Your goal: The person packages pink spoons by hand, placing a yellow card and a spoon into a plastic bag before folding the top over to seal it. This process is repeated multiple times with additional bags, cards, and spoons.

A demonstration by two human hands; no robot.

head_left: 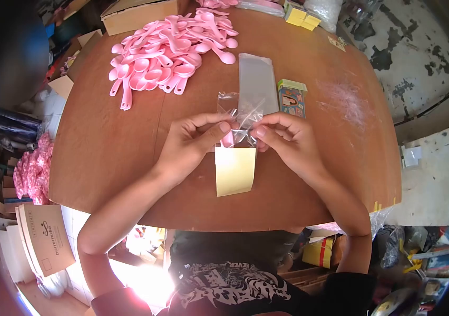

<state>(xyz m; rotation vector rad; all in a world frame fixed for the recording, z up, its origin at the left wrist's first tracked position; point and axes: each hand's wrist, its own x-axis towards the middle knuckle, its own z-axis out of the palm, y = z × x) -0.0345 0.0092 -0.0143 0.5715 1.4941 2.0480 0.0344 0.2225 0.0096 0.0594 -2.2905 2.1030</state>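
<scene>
Between my two hands is a clear plastic bag [249, 111], held over the near middle of the table. Thumb and fingers of my left hand [195, 139] pinch its left side. On the opposite side, my right hand [290, 141] pinches the plastic in the same way. A pale yellow card [235, 171] hangs at the lower part of the bag. Just above the card, something pink [227, 140], perhaps a spoon handle, shows through by my left fingertips. Behind my hands lies a stack of clear plastic sleeves [256, 79], and a small patterned box [291, 99] sits to its right.
A heap of pink plastic spoons [164, 55] covers the table's far left. At the back are a cardboard box [140, 16] and a yellow box [302, 16]. The brown table [114, 152] ends close to my body. A folded carton [48, 239] stands on the left.
</scene>
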